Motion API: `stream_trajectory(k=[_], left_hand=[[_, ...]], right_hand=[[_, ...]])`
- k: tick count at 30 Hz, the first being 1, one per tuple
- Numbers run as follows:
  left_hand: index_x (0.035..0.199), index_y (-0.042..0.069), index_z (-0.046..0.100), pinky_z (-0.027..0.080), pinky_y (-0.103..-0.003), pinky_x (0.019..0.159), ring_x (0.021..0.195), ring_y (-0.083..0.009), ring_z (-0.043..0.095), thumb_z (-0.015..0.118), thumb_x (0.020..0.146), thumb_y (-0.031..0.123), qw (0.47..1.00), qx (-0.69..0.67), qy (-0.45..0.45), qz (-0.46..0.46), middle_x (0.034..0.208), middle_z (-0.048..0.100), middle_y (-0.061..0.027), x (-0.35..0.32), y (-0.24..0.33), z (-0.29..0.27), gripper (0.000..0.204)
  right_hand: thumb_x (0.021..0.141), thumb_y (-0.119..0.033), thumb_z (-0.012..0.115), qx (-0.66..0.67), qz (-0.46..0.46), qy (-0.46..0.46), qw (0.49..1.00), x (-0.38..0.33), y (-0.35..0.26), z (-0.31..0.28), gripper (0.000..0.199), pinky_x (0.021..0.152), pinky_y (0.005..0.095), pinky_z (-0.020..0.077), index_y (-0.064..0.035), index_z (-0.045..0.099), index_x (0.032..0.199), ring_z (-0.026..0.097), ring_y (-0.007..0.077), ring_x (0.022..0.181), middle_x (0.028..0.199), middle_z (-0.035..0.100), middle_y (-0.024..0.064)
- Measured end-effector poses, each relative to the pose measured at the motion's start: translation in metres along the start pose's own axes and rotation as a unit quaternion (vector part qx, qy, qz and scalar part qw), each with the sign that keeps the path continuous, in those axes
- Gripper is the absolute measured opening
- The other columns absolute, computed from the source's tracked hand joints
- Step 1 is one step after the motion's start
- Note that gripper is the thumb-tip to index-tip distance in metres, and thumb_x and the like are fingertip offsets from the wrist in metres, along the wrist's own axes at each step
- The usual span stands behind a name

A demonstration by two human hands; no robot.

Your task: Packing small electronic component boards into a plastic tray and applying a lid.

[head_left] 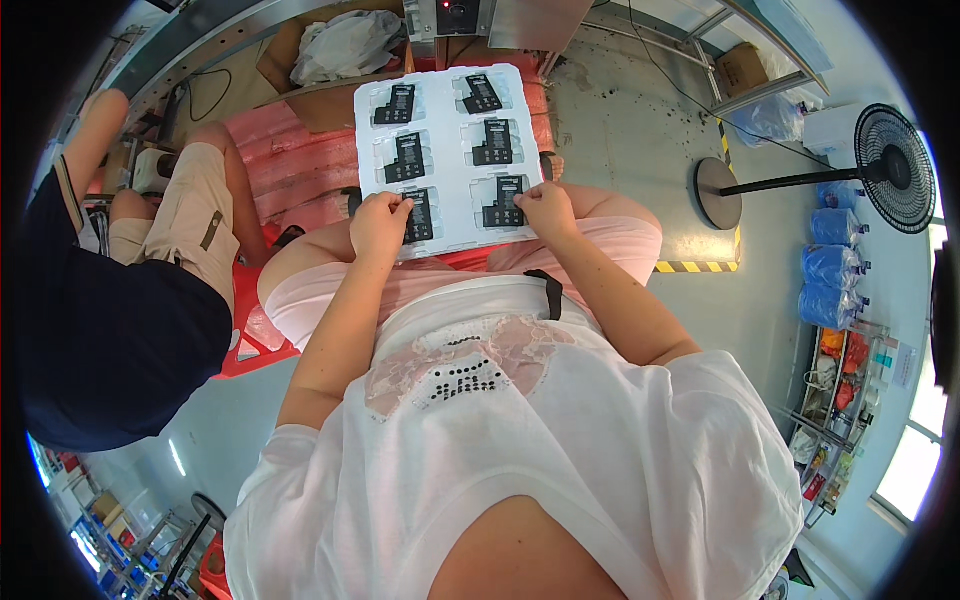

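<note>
A white moulded tray (445, 125) rests on my lap, tilted away from me. It holds several flat black rectangular parts, each in its own pocket, in two columns. My left hand (380, 222) pinches the tray's near left edge, its fingers on the lowest left black part (419, 217). Over at the near right edge is my right hand (545, 208), thumb against the lowest right black part (503, 202). Both forearms reach in from below, over my white top.
Another person in a dark top and beige shorts (190, 215) sits close on my left. Red trays (290, 160) stack beyond my knees. A cardboard box with a plastic bag (335, 45) lies further off. A standing fan (885, 165) and blue bundles (835, 265) are at right.
</note>
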State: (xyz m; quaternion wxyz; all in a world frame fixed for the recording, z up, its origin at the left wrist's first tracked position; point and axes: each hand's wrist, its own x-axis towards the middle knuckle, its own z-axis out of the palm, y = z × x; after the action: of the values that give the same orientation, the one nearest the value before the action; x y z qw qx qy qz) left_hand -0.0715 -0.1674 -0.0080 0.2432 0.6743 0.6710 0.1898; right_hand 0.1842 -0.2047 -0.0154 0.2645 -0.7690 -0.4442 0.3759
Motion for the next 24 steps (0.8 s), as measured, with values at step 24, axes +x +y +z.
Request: stream_trajectory(k=[24], left_hand=[[0.138, 0.001, 0.012, 0.033, -0.049, 0.095, 0.112, -0.0455, 0.037, 0.064, 0.077, 0.029, 0.998, -0.040, -0.007, -0.056, 0.125, 0.032, -0.0293, -0.045, -0.022, 0.010, 0.085]], right_hand=[[0.080, -0.026, 0.059, -0.148, -0.220, 0.003, 0.964, 0.040, -0.059, -0.015, 0.031, 0.074, 0.0410, 0.0461, -0.0018, 0.062, 0.098, 0.058, 0.0332, 0.088, 0.101, 0.059, 0.0181]])
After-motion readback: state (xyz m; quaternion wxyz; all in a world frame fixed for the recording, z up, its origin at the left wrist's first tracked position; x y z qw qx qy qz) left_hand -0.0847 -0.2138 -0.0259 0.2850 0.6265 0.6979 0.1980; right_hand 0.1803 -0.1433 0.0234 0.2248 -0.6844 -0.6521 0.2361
